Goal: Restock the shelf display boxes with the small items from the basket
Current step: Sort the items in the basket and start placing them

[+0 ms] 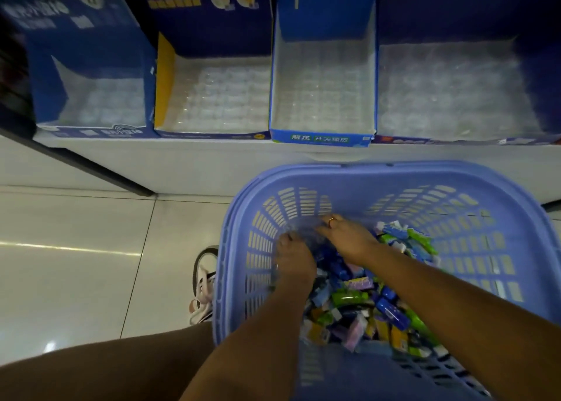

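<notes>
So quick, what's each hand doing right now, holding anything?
Left hand: down among the small packets in the blue basket; grip hidden, cannot tell.
Right hand: also in the basket; grip blurred, cannot tell.

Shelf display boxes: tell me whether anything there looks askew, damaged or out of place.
The light-blue box juts a little forward of the three dark-blue boxes beside it and seems to overhang the shelf. No spill or damage shows.

Location type: retail shop. Indicators: a white shelf (182, 160) carrying a row of printed cardboard display boxes (321, 139) with clear plastic tray liners (218, 97); a lilac plastic shopping basket (394, 171) loaded with small wrapped items (391, 306); a glossy tiled floor (76, 264).
</notes>
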The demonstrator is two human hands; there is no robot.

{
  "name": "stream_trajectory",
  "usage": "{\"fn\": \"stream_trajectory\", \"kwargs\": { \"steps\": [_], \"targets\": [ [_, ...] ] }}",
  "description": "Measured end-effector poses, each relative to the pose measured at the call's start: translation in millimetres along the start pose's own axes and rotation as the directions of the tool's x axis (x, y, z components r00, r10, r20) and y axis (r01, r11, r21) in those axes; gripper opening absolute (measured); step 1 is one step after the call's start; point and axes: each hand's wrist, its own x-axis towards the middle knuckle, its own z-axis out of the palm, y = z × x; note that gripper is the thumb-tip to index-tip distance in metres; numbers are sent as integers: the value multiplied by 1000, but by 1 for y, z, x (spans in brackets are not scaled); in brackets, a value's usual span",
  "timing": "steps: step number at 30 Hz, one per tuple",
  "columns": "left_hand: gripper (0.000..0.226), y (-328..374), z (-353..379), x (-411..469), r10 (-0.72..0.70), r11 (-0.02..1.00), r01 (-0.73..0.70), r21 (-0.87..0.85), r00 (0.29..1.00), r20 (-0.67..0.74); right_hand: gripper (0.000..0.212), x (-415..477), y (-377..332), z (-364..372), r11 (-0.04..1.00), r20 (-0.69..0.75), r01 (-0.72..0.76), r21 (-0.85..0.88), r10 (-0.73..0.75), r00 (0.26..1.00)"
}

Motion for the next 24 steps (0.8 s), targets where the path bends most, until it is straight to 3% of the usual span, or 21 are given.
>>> {"fn": "stream_trajectory", "kwargs": {
  "steps": [3,6,9,11,14,16,20,24],
  "targets": [
    [55,10,2,-2,-48,994,52,-96,998,44,36,9,1,6,988,-47,4,-155,-12,999],
    [55,16,2,-2,-91,990,96,-100,994,55,37,8,0,6,985,-68,-10,-174,-2,998],
    [40,17,0,-5,-67,989,67,-134,998,4,33,2,3,-2,998,-99,-55,-26,52,994],
    [31,19,-4,-8,-39,965,26,-260,998,-43,32,-6,8,-11,982,-123,-91,163,112,986],
    [20,28,-21,-16,-27,836,-4,-549,998,-49,47,-28,20,-38,861,-45,-108,497,149,988],
    [27,34,-38,-26,-5,733,15,-680,1000,16,49,-52,27,-61,756,7,-94,648,117,993],
    [21,49,-75,-53,261,556,-95,-826,963,64,43,-113,41,-107,609,-77,-2,793,102,992],
    [28,87,-115,-89,359,299,-15,-954,928,98,33,-174,57,-148,489,-239,115,864,199,950]
  ]
}}
